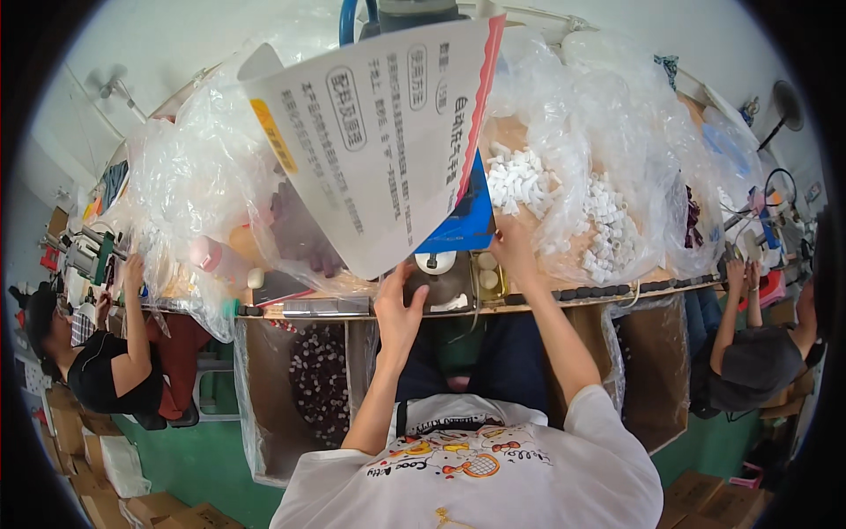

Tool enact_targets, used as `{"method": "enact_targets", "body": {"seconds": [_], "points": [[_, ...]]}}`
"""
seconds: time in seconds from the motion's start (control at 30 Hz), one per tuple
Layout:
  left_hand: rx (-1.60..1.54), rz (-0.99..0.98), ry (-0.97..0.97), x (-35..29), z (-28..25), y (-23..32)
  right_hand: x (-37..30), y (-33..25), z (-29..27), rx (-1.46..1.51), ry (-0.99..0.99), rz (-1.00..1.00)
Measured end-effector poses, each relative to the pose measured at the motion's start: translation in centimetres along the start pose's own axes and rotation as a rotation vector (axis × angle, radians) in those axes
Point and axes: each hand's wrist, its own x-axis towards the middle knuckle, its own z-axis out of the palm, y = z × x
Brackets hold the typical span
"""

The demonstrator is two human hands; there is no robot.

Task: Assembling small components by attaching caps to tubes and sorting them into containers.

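White card: a large printed sheet [379,141] with a red edge and a blue underside tilts up over the bench middle, hiding much of what lies behind it.
Left hand: [401,304] raised at the sheet's lower corner, fingers curled up at its edge; it seems to hold or steady the card, though the grip itself is partly hidden.
Right hand: [511,247] reaches under the blue side of the sheet, fingers bent; whether it grips anything I cannot tell.
Tray: a small dark holder [449,286] sits at the bench edge between the hands, with white round pieces in it.
White parts: a heap of small white tubes [564,216] lies in clear plastic just right of the right hand.
Bags: crumpled clear bags [203,176] cover the bench on the left, with dark and pinkish items inside.
Bench: a wooden edge [617,295] runs across, with bag-lined bins [300,388] hanging below it, one holding many small pieces.
Progress: judging by the full heap of tubes and the partly filled bin, some pieces look finished and plenty are left; the card in hand looks not yet placed.
Others: a person in black [97,370] works at far left, another in grey [758,361] at far right, both well apart from these hands.
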Motion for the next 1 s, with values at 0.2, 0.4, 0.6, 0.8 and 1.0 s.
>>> {"method": "enact_targets", "body": {"seconds": [0.2, 0.4, 0.6, 0.8, 1.0], "points": [[0.206, 0.131, 0.032, 0.7, 2.2, -1.9, 1.9, 4.6, 2.0, -0.422, -0.314, -0.090], [0.140, 0.096, 0.043, 0.7, 2.2, -1.8, 1.9, 3.7, 1.6, -0.389, -0.219, -0.192], [0.221, 0.126, -0.155, 2.8, -2.9, 2.6, -1.1, -3.7, 1.9, 0.321, -0.202, 0.303], [0.979, -0.374, -0.209, -0.1, -14.9, -0.3, -4.6, -4.4, 5.2, 0.367, -0.183, 0.235], [0.437, 0.090, -0.081, 6.5, -8.5, -5.4, -5.4, -5.7, 5.9, 0.068, -0.179, -0.069]]}}
